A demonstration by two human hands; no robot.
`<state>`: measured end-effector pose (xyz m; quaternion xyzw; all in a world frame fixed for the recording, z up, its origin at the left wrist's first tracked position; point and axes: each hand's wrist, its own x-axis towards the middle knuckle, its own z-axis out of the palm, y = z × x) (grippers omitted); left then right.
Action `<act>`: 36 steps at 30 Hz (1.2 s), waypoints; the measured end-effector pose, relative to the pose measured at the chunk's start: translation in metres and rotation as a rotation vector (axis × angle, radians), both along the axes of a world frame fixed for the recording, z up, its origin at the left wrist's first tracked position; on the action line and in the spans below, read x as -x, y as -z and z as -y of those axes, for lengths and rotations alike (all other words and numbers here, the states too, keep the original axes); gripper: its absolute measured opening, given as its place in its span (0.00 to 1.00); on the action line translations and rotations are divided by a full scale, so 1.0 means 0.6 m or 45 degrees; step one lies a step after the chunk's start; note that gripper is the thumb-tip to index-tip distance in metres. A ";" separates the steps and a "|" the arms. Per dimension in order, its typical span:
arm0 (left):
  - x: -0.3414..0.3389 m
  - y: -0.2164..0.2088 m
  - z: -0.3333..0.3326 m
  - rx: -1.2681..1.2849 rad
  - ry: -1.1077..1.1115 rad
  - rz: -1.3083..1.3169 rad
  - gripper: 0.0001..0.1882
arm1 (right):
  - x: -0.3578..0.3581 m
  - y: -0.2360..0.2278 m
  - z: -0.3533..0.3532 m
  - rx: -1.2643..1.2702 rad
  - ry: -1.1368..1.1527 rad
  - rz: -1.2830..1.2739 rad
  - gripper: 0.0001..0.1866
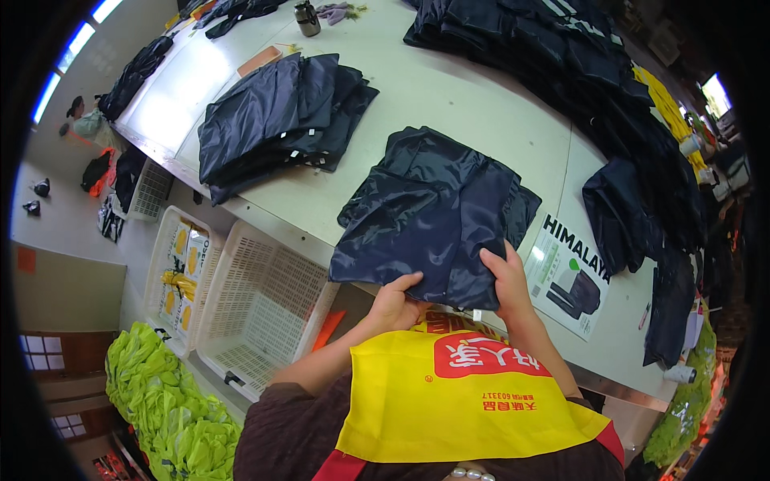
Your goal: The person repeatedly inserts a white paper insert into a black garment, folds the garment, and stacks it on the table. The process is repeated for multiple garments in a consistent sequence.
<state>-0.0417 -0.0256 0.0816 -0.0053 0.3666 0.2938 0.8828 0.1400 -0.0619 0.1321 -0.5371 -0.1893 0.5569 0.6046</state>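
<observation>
A folded, shiny dark navy garment lies at the front edge of the table, its near end lifted slightly toward me. My left hand grips its near left edge, thumb on top and fingers hidden beneath. At the near right corner my right hand pinches the cloth the same way, with a small white tag hanging close by. Under the garment, more dark folded cloth sticks out at the right. Farther left is a stack of similar folded garments with small white labels along one edge.
A large heap of dark garments spreads over the far right. Next to my right hand lies a printed sheet picturing clothing. White plastic baskets stand below the table's left edge, beside a lime-green pile. A dark flask stands far back.
</observation>
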 end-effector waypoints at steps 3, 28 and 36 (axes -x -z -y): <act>0.023 -0.046 -0.036 -1.124 0.163 -0.720 0.11 | -0.011 -0.011 0.013 -0.334 0.074 -0.001 0.24; -0.142 0.116 -0.204 -1.961 0.487 -1.481 0.22 | -0.377 0.148 0.366 0.472 -0.838 2.451 0.07; -0.183 0.150 -0.177 -2.177 0.651 -1.680 0.13 | -0.360 0.168 0.404 0.215 -0.388 2.269 0.06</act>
